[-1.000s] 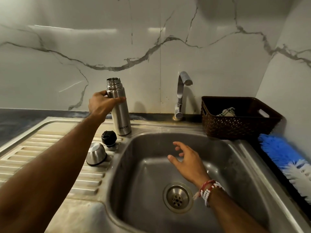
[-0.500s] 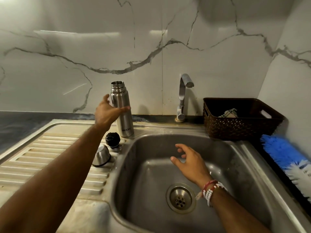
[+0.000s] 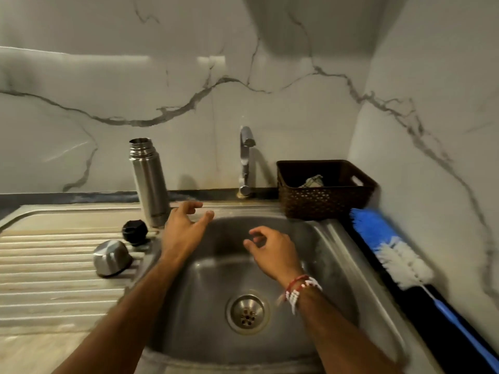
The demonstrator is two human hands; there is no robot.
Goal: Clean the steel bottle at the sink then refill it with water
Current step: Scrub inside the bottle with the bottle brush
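Note:
The steel bottle (image 3: 149, 182) stands upright and uncapped on the sink's back ledge, left of the tap (image 3: 246, 160). Its black stopper (image 3: 135, 231) and steel cup lid (image 3: 111, 257) lie on the draining board (image 3: 54, 265) in front of it. My left hand (image 3: 183, 230) hovers over the basin's left rim, just right of the bottle, fingers spread and holding nothing. My right hand (image 3: 270, 251) hangs over the sink basin (image 3: 216, 279) with loosely curled fingers, empty. No water runs from the tap.
A dark woven basket (image 3: 324, 195) with a scrub pad inside sits right of the tap. A blue and white bottle brush (image 3: 391, 252) lies along the right counter edge. Marble walls close the back and right side.
My left hand let go of the bottle and moved right and down toward the basin rim. The bottle stays standing. My right hand rose slightly over the basin.

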